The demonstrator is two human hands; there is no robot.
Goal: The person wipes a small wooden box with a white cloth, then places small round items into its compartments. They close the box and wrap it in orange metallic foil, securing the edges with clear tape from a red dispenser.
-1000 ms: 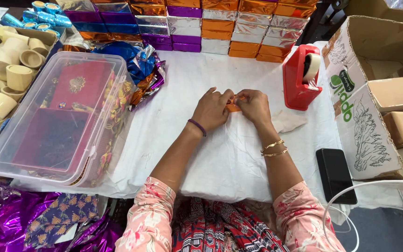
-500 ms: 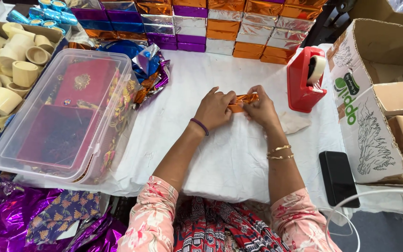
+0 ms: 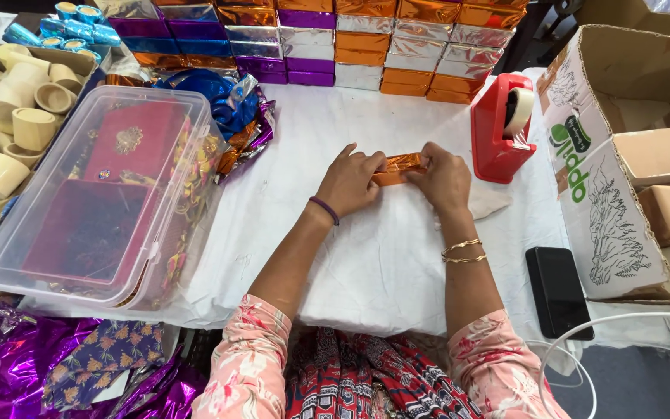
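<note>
Orange foil packet now lower on the white cloth than before. Gripped at both ends, left hand and right hand closed around it. Probably folding the foil ends.

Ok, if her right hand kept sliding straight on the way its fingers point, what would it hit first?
The right hand points up-left across the orange foil-wrapped piece that it already grips, so next it would likely meet the left hand fingers at the piece's other end. Beyond those lies bare white cloth.

A red tape dispenser stands near a black phone.
</note>
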